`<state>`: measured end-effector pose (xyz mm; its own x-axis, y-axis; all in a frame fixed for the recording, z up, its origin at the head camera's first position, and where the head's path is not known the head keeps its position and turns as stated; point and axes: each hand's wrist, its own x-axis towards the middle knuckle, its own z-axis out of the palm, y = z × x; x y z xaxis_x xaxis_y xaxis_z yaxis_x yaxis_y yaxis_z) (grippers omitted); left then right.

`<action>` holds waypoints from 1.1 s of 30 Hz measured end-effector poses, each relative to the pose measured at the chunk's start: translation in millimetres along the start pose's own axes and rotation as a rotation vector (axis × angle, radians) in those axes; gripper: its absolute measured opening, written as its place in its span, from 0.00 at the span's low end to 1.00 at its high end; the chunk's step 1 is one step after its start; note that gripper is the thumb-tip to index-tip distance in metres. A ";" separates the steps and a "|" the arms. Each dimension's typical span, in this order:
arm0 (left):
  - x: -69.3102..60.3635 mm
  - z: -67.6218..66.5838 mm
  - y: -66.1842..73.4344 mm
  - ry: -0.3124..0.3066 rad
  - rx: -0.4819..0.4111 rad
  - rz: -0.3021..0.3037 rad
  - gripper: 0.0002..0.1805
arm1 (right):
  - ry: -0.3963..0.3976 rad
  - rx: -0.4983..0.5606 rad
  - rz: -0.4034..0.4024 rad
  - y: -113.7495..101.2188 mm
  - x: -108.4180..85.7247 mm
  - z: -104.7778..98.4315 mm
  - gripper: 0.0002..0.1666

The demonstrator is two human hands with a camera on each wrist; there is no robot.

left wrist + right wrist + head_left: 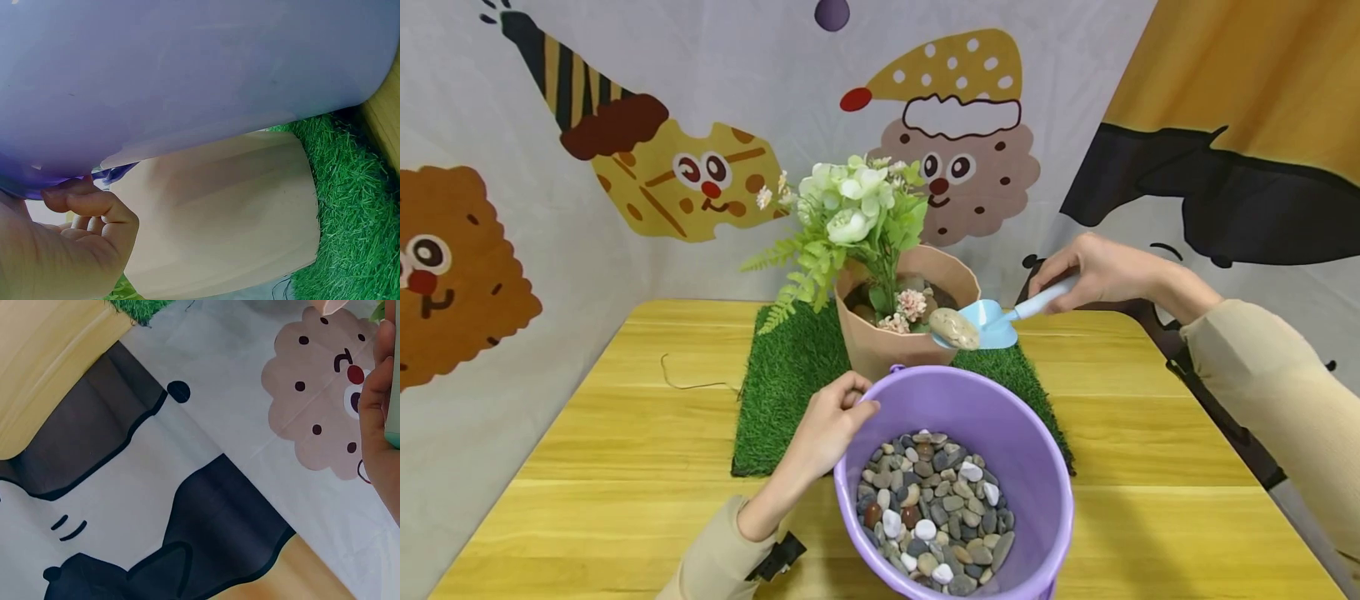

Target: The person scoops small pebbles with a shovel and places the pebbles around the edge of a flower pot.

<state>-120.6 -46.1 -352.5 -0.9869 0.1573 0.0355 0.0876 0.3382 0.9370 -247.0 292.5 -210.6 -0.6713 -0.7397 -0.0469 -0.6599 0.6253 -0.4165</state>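
My right hand (1105,271) grips the white handle of a small toy shovel (997,327) with a light blue blade. A large pale stone (953,328) lies on the blade, at the front right rim of a peach flowerpot (880,346). White and pink artificial flowers (850,200) with green leaves stand in the pot among stones. With thumb and fingers my left hand (831,425) holds the rim of a purple bucket (1030,450), seen from outside in the left wrist view. Many mixed pebbles (940,508) cover the bucket's bottom. Only part of the right hand (378,419) shows in the right wrist view.
The pot stands on a green artificial grass mat (775,400) on a yellow wooden table (602,475). A thin dark wire (696,386) lies left of the mat. Behind the table hangs a cloth (812,92) printed with cartoon figures.
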 end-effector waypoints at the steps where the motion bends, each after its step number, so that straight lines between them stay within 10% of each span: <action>1: -0.1 0.0 -0.1 0.000 0.001 0.001 0.07 | -0.006 0.002 0.015 -0.7 0.6 -1.3 0.11; 16: -0.6 0.1 0.7 0.003 0.005 0.004 0.07 | 0.048 -0.009 0.203 11.6 15.6 -9.6 0.10; 33: -0.6 0.1 -0.2 0.011 0.016 0.007 0.07 | 0.067 -0.124 0.049 25.5 43.9 -7.8 0.12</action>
<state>-120.0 -46.1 -352.8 -0.9876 0.1499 0.0457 0.0965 0.3517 0.9311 -295.9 277.9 -216.2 -0.7218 -0.6921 -0.0018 -0.6599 0.6891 -0.2995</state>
